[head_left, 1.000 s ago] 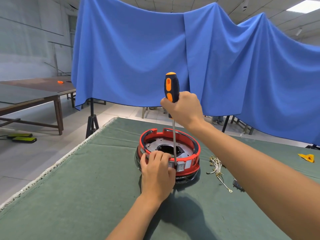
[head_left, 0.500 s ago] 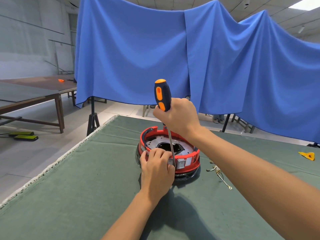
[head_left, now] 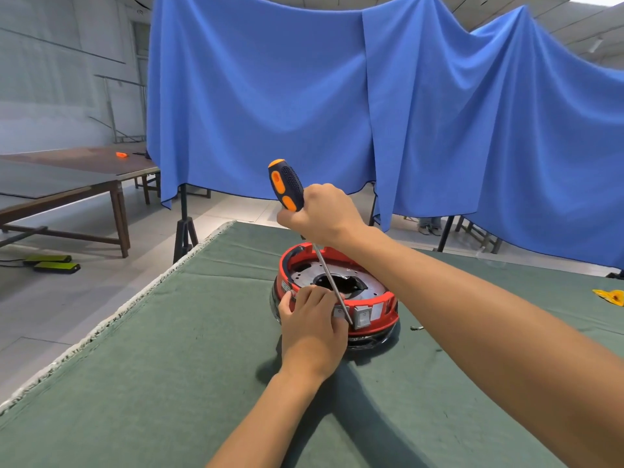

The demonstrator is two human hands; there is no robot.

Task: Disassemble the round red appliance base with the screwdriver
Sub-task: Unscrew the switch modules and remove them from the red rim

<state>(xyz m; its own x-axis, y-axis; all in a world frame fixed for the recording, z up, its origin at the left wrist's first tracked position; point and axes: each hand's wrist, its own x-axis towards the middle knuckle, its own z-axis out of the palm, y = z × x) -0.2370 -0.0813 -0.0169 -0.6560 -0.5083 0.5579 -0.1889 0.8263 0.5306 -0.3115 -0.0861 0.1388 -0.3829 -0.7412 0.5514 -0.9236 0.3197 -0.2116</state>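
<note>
1. Head view: the round red appliance base [head_left: 337, 292] sits on the green cloth-covered counter [head_left: 169, 349], slightly right of the middle and toward the far edge. Its open top shows a grey metal plate with a dark central hole.
2. The left hand [head_left: 312, 327] rests on the near left rim of the base, its fingers [head_left: 314, 293] curled over the red edge and gripping it, the thumb against the outer left wall.
3. The right hand [head_left: 324, 214] is raised above the far side of the base, closed around the lower part of the handle of the screwdriver [head_left: 286, 185]. The black and orange handle sticks up out of the fist and leans to the left.
4. The steel shaft runs down and to the right from the fist, crossing over the centre hole, and its tip meets the near rim just beside the left hand's fingers, by the small grey metal tabs [head_left: 363, 315] on the red wall.
5. A small loose bit [head_left: 416, 328] lies on the cloth just right of the base; too small to tell what it is.
6. A yellow object [head_left: 609, 296] lies at the far right edge of the counter.
7. A blue cloth backdrop [head_left: 371, 113] hangs behind the counter; a brown wooden table [head_left: 67, 184] stands at far left, carrying a small orange item [head_left: 121, 154].
</note>
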